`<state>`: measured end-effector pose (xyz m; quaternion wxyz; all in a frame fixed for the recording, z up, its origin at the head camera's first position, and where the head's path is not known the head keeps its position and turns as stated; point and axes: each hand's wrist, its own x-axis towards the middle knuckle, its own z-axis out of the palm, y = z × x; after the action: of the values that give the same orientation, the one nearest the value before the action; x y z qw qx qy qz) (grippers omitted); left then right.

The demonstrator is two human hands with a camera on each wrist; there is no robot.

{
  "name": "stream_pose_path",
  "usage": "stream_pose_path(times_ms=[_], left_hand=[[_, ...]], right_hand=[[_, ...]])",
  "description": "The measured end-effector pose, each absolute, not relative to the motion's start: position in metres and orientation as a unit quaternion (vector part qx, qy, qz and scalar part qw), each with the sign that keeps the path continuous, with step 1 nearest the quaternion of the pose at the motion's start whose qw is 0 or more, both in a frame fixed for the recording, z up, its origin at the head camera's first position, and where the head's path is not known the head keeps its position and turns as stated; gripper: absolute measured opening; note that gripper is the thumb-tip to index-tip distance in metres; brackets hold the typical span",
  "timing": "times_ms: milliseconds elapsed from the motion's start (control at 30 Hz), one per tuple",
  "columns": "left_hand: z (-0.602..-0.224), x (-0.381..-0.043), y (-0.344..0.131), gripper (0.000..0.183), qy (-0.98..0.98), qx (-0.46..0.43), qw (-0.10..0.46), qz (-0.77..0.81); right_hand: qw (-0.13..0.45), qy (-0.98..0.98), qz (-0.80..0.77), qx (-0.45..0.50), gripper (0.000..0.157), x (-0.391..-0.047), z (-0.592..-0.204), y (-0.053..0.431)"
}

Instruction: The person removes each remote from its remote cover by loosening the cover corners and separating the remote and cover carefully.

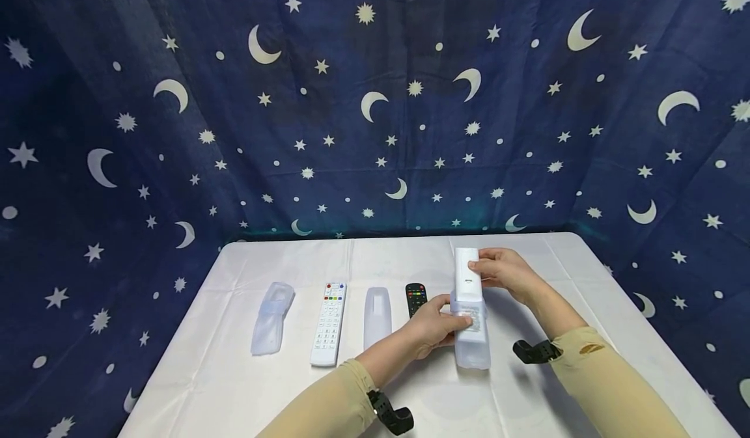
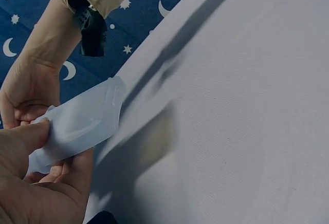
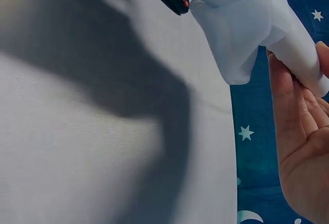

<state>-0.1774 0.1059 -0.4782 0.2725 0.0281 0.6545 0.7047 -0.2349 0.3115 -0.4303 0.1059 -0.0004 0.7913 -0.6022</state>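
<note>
A white remote control point(image 1: 467, 275) stands partway inside a translucent silicone remote cover point(image 1: 472, 355), held up over the right part of the table. My left hand point(image 1: 432, 326) grips the cover around its middle, thumb across the front. Higher up, my right hand point(image 1: 508, 273) pinches the bare end of the remote between thumb and fingers. A pale label shows through the cover beside the left thumb. In the left wrist view the cover's lower end point(image 2: 95, 113) juts out past the fingers. The right wrist view shows the remote point(image 3: 298, 54) emerging from the bunched cover point(image 3: 234, 34).
On the white-covered table point(image 1: 217, 386) lie an empty-looking translucent cover point(image 1: 271, 321), a white remote with buttons point(image 1: 329, 324) and another pale cover point(image 1: 377, 314). A black remote point(image 1: 415, 297) is partly hidden behind my left hand. A dark star-and-moon curtain point(image 1: 351, 132) hangs behind.
</note>
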Motion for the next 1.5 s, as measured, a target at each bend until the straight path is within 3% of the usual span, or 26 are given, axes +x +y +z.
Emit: stream_pose_path(times_ms=[200, 533, 833, 1033, 1500], left_hand=[[-0.479, -0.177, 0.104, 0.051, 0.648, 0.040, 0.271, 0.711], [-0.480, -0.177, 0.103, 0.056, 0.621, 0.072, 0.287, 0.725], [-0.476, -0.188, 0.104, 0.038, 0.568, 0.032, 0.328, 0.754], [-0.481, -0.191, 0.107, 0.039, 0.520, 0.005, 0.327, 0.789], [-0.486, -0.178, 0.106, 0.042, 0.589, 0.046, 0.312, 0.744]], right_hand=[[0.102, 0.784, -0.612, 0.001, 0.069, -0.233, -0.430, 0.311], [0.096, 0.793, -0.602, 0.010, 0.065, -0.233, -0.429, 0.313], [0.106, 0.752, -0.650, 0.007, 0.067, -0.235, -0.427, 0.312], [0.112, 0.760, -0.640, 0.006, 0.065, -0.231, -0.426, 0.308], [0.105, 0.777, -0.620, 0.012, 0.063, -0.234, -0.434, 0.308]])
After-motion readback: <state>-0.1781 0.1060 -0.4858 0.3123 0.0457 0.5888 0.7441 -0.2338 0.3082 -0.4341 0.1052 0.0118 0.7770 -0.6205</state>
